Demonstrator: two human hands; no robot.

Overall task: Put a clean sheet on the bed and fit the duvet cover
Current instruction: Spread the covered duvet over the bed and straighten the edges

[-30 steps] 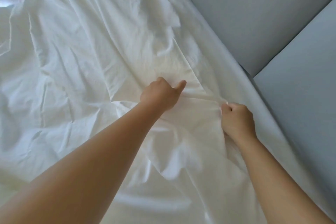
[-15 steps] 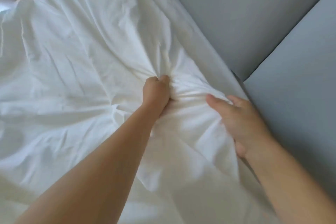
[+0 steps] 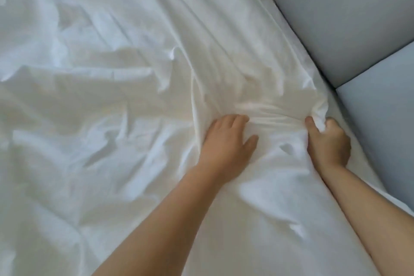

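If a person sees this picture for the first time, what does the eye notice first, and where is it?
First the rumpled white fabric, which fills most of the view. Then the two hands at centre right: the left hand lies open on the cloth, and the right hand pinches a bunched fold. Pale grey-blue padded panels run along the right edge.

No readable text anywhere (bedding all plain).

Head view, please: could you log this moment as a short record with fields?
fabric: white sheet, heavily wrinkled, covering the bed
left hand: fingers spread, palm pressing on the sheet
right hand: closed on a bunched fold near the bed's right edge
beside bed: grey padded panels, with a seam between them
duvet cover: cannot tell apart from sheet
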